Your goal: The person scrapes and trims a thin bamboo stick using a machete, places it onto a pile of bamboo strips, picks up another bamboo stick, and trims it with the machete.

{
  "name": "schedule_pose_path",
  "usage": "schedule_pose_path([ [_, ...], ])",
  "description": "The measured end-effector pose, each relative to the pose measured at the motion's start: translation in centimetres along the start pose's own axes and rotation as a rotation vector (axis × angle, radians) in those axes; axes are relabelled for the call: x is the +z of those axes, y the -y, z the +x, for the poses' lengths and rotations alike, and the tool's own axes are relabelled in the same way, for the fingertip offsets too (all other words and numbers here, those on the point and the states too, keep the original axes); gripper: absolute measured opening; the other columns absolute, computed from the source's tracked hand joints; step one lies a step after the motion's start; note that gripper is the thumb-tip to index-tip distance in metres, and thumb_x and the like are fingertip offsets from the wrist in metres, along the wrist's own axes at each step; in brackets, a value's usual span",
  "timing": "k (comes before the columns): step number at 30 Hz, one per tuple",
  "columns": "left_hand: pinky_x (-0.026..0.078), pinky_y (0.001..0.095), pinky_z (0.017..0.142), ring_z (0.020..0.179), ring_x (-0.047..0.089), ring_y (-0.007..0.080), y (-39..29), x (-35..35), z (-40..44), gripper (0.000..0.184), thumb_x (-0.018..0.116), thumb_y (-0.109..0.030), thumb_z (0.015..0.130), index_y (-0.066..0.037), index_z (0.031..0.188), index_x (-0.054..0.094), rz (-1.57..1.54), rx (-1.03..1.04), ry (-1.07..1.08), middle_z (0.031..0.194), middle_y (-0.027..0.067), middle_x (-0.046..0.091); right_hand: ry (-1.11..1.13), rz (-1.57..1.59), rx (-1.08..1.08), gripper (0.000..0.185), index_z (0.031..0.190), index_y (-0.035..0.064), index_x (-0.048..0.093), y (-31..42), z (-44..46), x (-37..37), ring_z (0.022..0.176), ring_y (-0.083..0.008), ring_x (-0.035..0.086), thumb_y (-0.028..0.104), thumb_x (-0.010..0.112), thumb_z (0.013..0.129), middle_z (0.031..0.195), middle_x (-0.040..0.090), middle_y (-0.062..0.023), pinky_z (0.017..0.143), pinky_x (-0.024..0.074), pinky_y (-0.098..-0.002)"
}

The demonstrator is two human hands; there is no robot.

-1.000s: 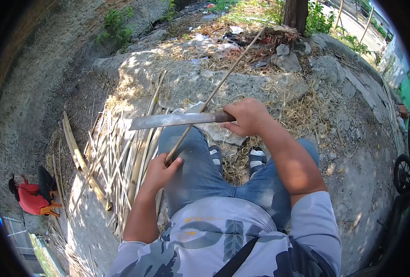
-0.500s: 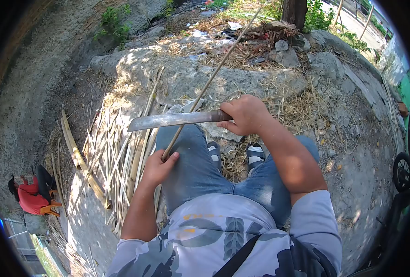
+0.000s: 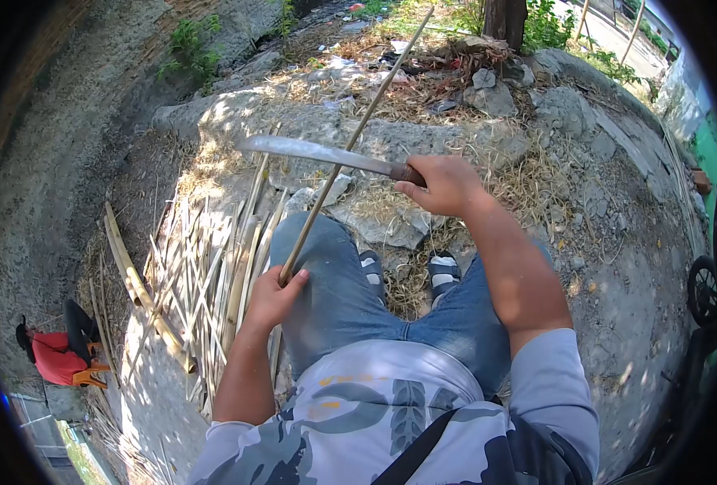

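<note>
Knife [image 3: 318,149], in the head view, is held in my right hand [image 3: 447,184], the fingers closed around its handle. My left hand [image 3: 273,299] is closed on the near end of a stick [image 3: 313,218], which leans up and away over my left thigh [image 3: 334,275]. The knife crosses the stick; whether they touch, I cannot tell. If the edge slips toward me, I think it may cut my left hand or thigh; a weak grip may let the stick turn.

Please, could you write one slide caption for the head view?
Right hand holding a long knife across a thin stick gripped in the left hand.
</note>
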State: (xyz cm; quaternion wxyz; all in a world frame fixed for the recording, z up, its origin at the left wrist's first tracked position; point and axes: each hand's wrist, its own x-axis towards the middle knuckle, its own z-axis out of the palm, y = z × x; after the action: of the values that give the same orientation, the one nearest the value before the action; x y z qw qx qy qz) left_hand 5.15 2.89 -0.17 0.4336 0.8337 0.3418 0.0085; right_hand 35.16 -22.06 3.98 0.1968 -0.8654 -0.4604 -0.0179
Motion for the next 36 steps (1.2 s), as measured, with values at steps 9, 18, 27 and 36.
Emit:
schedule_pose_path([
  [9,0.044,0.0332,0.056,0.061,0.051,0.0127,0.4,0.4,-0.7,0.048,0.081,-0.045,0.090,-0.003,0.076,0.060,0.086,0.065,-0.074,0.065,0.0035,0.058,-0.102,0.042,-0.127,0.040,0.097,0.0125,0.063,-0.5,0.9,1.6,0.076,-0.0382,0.069,0.052,0.068,0.092,0.079,0.069,-0.0121,0.067,0.0530,-0.0505],
  [18,0.044,0.0334,0.055,0.060,0.051,0.0134,0.5,0.5,-0.1,0.048,0.081,-0.044,0.090,-0.003,0.076,0.059,0.062,0.024,-0.060,0.063,0.0050,0.056,-0.042,-0.064,-0.195,0.042,0.095,0.0109,0.063,1.7,-0.1,1.9,0.073,-0.0372,0.070,0.053,0.069,0.091,0.077,0.070,-0.0118,0.068,0.0541,-0.0497],
  [27,0.043,0.0339,0.056,0.062,0.050,0.0130,-0.1,0.6,-0.8,0.046,0.078,-0.044,0.092,-0.001,0.082,0.063,0.130,0.089,-0.084,0.066,0.0032,0.056,-0.112,0.093,-0.066,0.039,0.097,0.0114,0.062,-0.5,1.3,1.7,0.078,-0.0373,0.069,0.050,0.069,0.092,0.080,0.070,-0.0136,0.071,0.0531,-0.0511],
  [36,0.044,0.0346,0.056,0.060,0.051,0.0147,-0.1,0.3,-0.4,0.050,0.079,-0.046,0.092,-0.002,0.078,0.060,0.102,0.033,-0.044,0.066,0.0057,0.059,-0.050,-0.094,-0.226,0.040,0.097,0.0119,0.062,1.5,-0.2,2.2,0.074,-0.0362,0.069,0.050,0.071,0.090,0.078,0.069,-0.0105,0.070,0.0527,-0.0487],
])
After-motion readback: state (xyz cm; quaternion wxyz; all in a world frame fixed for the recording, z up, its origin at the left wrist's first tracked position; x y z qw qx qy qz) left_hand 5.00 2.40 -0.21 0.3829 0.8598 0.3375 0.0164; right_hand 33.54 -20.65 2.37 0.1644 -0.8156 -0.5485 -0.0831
